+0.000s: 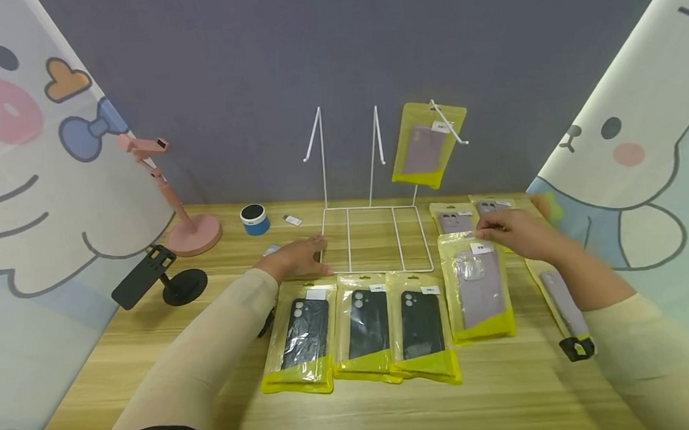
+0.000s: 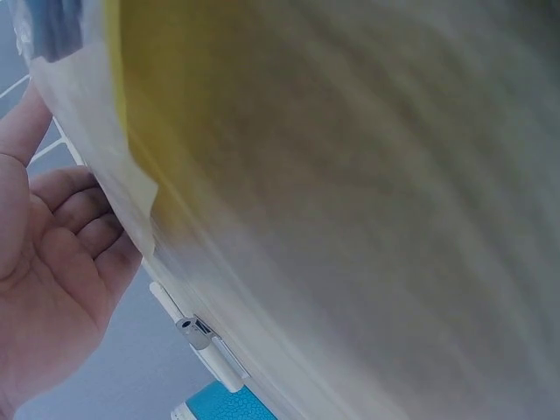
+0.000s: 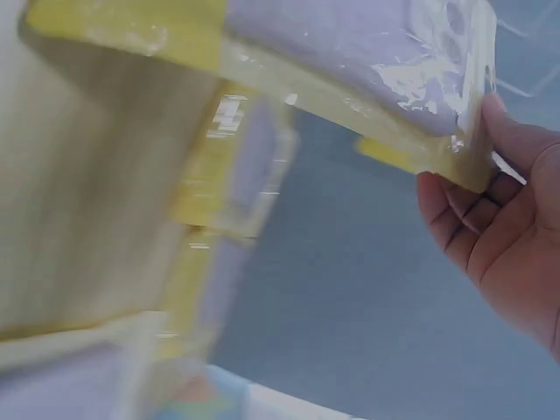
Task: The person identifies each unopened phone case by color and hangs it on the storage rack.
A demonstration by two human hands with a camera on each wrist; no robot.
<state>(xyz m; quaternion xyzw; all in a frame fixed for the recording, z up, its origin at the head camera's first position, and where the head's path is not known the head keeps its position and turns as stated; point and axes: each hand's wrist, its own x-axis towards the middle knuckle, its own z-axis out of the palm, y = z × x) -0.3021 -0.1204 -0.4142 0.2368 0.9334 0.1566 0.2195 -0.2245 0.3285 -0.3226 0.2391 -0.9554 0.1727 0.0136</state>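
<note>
In the head view my right hand [image 1: 512,232] pinches the top edge of a clear-and-yellow packet [image 1: 484,321] with a light purple phone case inside. That packet's end lies between thumb and fingers in the right wrist view. My left hand [image 1: 300,257] holds the front left corner of a white wire display rack [image 1: 373,271], its fingers bent at the wire. On the rack's right hook hangs another purple phone case packet [image 1: 423,149]; the middle and left hooks carry nothing. Three black phone case packets [image 1: 304,334] lie in a row before the rack.
More purple case packets [image 1: 454,221] lie at the back right, and one [image 1: 562,301] is by my right forearm. At left stand a pink phone stand [image 1: 193,234], a black phone stand [image 1: 186,287] and a blue round speaker [image 1: 256,225]. Printed cloths flank the table.
</note>
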